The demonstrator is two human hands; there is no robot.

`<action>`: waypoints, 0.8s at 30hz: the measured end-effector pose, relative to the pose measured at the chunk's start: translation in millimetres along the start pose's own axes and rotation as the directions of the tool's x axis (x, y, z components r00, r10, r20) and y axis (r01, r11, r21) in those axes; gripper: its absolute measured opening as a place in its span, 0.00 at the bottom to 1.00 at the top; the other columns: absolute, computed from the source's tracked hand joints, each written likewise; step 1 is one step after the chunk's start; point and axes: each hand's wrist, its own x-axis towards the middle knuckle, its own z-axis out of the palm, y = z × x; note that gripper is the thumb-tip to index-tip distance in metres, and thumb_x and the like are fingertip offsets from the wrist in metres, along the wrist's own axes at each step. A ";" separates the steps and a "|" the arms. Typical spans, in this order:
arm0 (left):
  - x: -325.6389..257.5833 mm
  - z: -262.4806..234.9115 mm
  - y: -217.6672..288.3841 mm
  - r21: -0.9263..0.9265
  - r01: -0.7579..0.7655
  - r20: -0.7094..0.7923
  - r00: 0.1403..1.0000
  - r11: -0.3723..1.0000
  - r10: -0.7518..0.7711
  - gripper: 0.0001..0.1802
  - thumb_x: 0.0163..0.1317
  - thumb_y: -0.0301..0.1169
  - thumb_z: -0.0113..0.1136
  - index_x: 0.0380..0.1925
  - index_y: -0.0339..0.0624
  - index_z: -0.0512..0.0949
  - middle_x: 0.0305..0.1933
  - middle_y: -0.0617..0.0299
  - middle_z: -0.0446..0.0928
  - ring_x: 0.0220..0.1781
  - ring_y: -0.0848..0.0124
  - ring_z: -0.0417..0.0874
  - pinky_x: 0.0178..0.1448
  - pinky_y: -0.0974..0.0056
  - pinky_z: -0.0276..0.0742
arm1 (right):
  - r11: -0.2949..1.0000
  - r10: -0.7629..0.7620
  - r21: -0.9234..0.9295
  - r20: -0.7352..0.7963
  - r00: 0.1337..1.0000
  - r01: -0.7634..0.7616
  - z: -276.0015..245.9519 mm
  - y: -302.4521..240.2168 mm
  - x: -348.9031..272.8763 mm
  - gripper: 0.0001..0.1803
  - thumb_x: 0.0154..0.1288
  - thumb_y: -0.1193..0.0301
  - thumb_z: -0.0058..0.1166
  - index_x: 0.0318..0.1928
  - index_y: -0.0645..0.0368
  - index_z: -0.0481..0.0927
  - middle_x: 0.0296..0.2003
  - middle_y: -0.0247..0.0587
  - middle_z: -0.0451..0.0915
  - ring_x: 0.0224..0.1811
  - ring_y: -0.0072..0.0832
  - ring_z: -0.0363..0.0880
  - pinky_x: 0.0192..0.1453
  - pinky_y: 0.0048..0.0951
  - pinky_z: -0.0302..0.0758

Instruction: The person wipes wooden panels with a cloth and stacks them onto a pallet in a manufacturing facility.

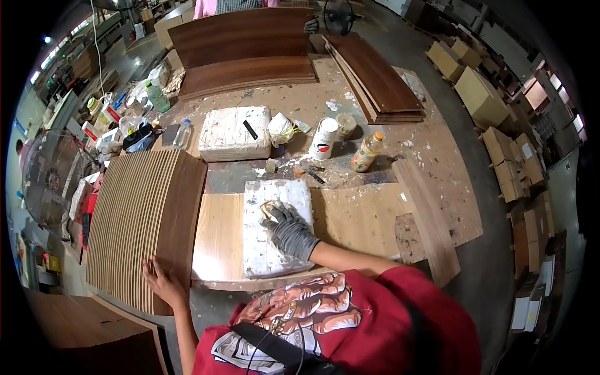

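My left hand (165, 287), bare, lies with fingers spread against a tall stack of brown wooden panels (178, 212) on the left of the table. My right hand (289, 232), in a grey knit glove, is closed over a crumpled cream rag (267, 215). It presses the rag onto a white-wrapped, padded rectangular block (275, 259). Beneath the block a light wood board (356, 215) runs across the near side of the table. The rag is partly hidden under my gloved fingers.
Beyond the block are a second wrapped block (219, 134), a white canister (325, 134) and a juice bottle (367, 152). A wood strip (428, 219) lies at right. Across the table, a person's gloved hand (311, 25) is at a dark panel (244, 40); a fan (53, 178) stands left.
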 end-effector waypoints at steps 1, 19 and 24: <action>1.0 0.5 1.5 -0.007 -0.003 -0.001 1.000 1.000 0.003 0.37 0.54 0.23 0.61 0.67 0.49 0.65 0.73 0.56 0.57 0.72 0.51 0.58 0.69 0.49 0.59 | 1.000 0.003 -0.012 0.039 0.999 -0.003 4.8 6.5 2.2 0.26 0.60 0.63 0.53 0.60 0.54 0.74 0.66 0.59 0.59 0.71 0.53 0.52 0.75 0.51 0.46; -0.2 -21.9 43.4 -0.173 0.158 0.015 0.987 0.972 -0.158 0.28 0.53 0.20 0.62 0.57 0.30 0.69 0.64 0.45 0.63 0.65 0.49 0.64 0.68 0.51 0.61 | 0.728 0.344 -0.236 -0.686 0.641 -0.643 -157.8 314.7 -0.6 0.16 0.69 0.68 0.44 0.52 0.62 0.75 0.59 0.50 0.70 0.58 0.43 0.71 0.65 0.34 0.67; 5.5 -17.8 26.9 -0.162 0.187 0.034 0.982 0.969 -0.184 0.26 0.53 0.21 0.63 0.54 0.30 0.69 0.55 0.43 0.67 0.60 0.47 0.67 0.63 0.50 0.63 | 0.651 0.642 -0.058 -0.490 0.590 -0.757 -149.4 325.8 5.7 0.13 0.67 0.63 0.45 0.46 0.55 0.76 0.45 0.53 0.76 0.51 0.48 0.75 0.55 0.44 0.73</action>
